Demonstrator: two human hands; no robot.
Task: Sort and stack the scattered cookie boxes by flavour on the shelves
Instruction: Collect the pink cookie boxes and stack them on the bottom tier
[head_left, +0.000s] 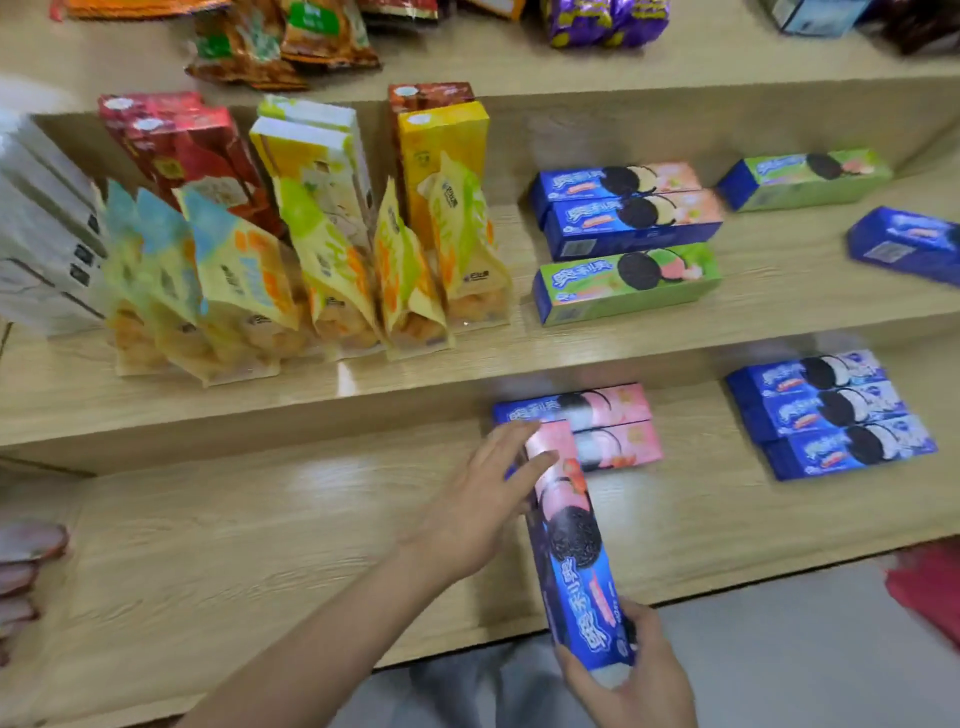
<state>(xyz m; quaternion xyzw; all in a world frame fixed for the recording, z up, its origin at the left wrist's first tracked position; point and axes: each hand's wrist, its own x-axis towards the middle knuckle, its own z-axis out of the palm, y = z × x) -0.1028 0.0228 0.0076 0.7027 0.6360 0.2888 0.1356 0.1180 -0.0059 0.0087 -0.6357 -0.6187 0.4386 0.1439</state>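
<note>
My right hand (631, 675) grips the near end of a pink-and-blue cookie box (571, 545), which points away towards the lower shelf (260, 545). My left hand (483, 499), fingers spread, rests against the box's left side near its far end. Just beyond lie two matching pink boxes (613, 431) side by side. A group of three blue-and-white boxes (831, 410) sits at the lower shelf's right. On the middle shelf (779, 291) are two peach boxes (628, 208), a green box (628, 286), another green box (805, 176) and a blue box (904, 244).
Yellow snack pouches (311, 280) and upright red and yellow cartons (311, 150) fill the middle shelf's left, with white boxes (41, 234) at the far left. Snack bags (280, 41) lie on the top shelf. A red object (930, 587) is at the right by the floor.
</note>
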